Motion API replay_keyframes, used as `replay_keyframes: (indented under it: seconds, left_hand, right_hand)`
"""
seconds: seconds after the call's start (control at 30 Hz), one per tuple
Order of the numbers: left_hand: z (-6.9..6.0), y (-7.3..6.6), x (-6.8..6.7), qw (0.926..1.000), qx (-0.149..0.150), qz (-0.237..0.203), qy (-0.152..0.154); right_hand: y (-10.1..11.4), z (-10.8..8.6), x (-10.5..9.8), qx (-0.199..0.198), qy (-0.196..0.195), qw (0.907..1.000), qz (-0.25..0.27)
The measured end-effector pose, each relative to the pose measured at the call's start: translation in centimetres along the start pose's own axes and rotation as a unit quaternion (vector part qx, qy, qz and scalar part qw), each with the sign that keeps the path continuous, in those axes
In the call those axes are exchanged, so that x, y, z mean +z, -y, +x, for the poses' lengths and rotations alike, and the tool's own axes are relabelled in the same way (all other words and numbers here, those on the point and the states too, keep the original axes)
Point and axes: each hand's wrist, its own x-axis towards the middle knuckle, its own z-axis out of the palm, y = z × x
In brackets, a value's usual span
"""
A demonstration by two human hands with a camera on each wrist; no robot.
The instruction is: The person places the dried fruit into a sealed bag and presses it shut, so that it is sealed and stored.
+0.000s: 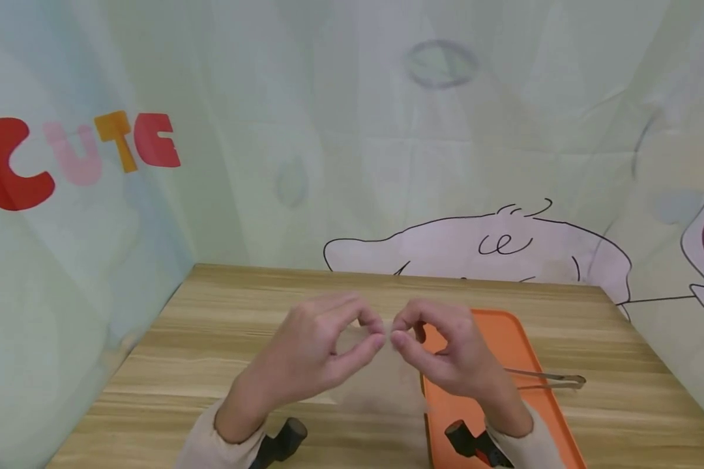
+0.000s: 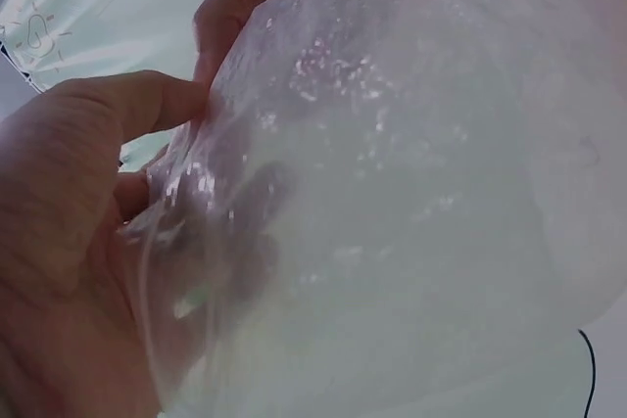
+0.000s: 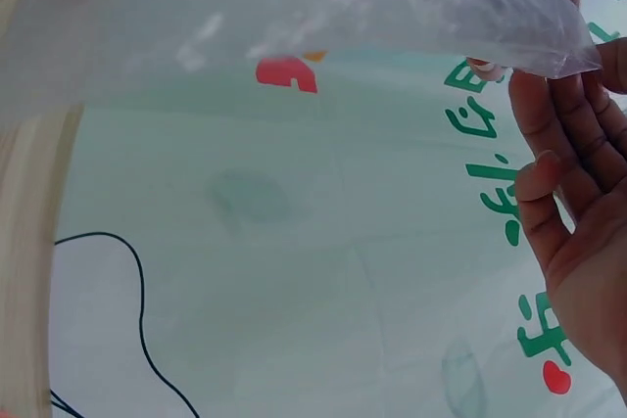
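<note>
A clear, thin plastic bag [image 2: 411, 193] hangs between the two hands, so see-through that only a faint patch of it shows in the head view. My left hand [image 1: 311, 348] pinches its upper edge between thumb and fingertips. Close beside it, my right hand [image 1: 448, 345] pinches the same edge, with a narrow gap between the two hands' fingertips. Fingers show through the film in the left wrist view. Across the top of the right wrist view the bag [image 3: 294, 7] stretches as a wrinkled sheet. Whether its mouth is parted cannot be made out.
An orange tray [image 1: 498, 332] lies on the wooden table [image 1: 170, 365], partly under the right forearm. Metal tongs [image 1: 554, 379] lie across the tray, reaching past its right rim. Printed cloth [image 1: 358, 130] walls in the table's back and sides.
</note>
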Motion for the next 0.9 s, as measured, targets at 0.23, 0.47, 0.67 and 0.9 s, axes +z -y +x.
replay_keyframes:
  seconds: [0.23, 0.47, 0.67, 0.9]
  left_hand:
    - [0.3, 0.1, 0.3, 0.9964, 0.060, 0.049, -0.033]
    - [-0.1, 0.5, -0.6, 0.9957, 0.046, 0.064, -0.049]
    - [-0.3, 0.9, -0.6, 0.9939, 0.048, 0.099, 0.011]
    - [-0.2, 0.6, 0.2, 0.9904, 0.059, 0.123, 0.026]
  right_hand:
    - [-0.1, 0.1, 0.0, 0.001, 0.008, 1.0000, -0.002]
    - [0.1, -0.1, -0.9, -0.012, -0.017, 0.9996, 0.016]
    - [0.6, 0.0, -1.3, 0.040, 0.053, 0.9977, -0.012]
    - [0.4, -0.1, -0.6, 0.045, 0.082, 0.9953, -0.022]
